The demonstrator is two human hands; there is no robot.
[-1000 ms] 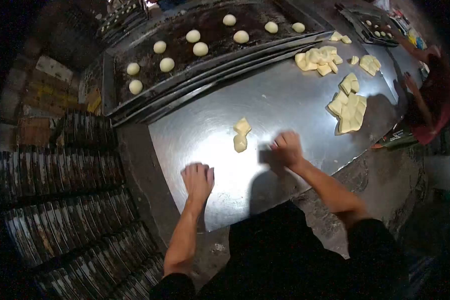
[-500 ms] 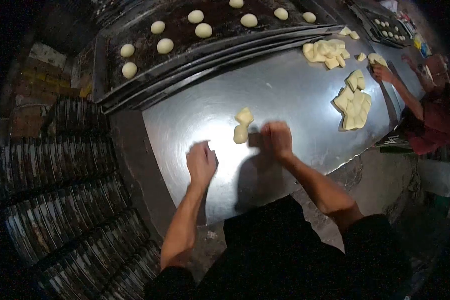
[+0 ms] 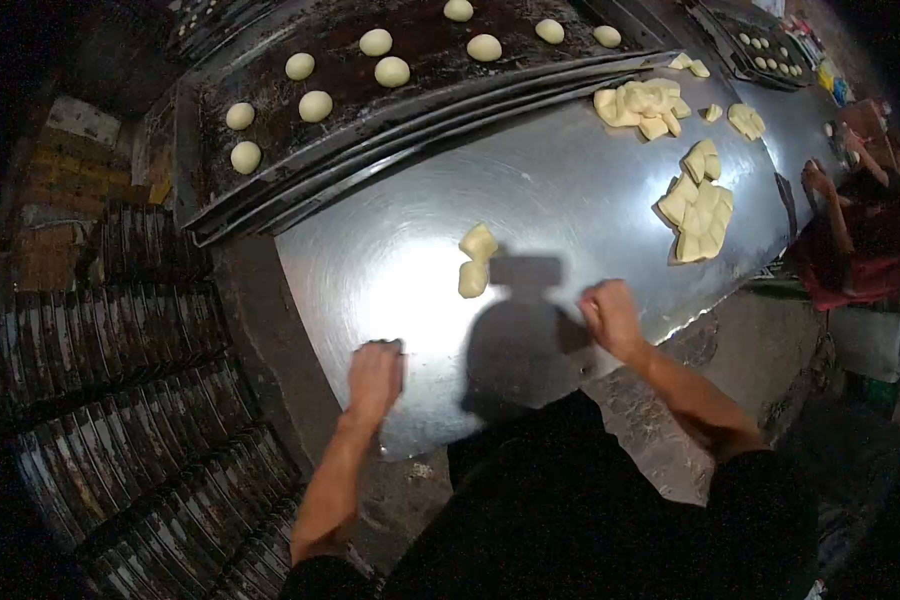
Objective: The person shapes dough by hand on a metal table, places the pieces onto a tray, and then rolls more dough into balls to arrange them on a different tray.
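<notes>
Two small dough pieces point(image 3: 475, 262) lie touching on the metal table point(image 3: 390, 220), between and beyond my hands. My left hand point(image 3: 376, 380) is closed, low over the table's near left part; whether something is inside it is hidden. Further right, near the front edge, my right hand point(image 3: 611, 318) is curled closed too, its inside out of sight. A shadow falls on the metal between the hands. To the right lies a flat cluster of cut dough point(image 3: 702, 215), with a dough pile point(image 3: 642, 104) behind it.
Stacked dark trays point(image 3: 430, 95) along the back carry several dough balls point(image 3: 392, 72). More trays point(image 3: 120, 340) stand in racks at the left. A co-worker in a red top point(image 3: 860, 260) is at the far right, near a small dough piece point(image 3: 746, 121).
Both my hands have moved apart and back toward the table's near edge. The co-worker's hand has left the dough at the upper right. The whole view has shifted slightly.
</notes>
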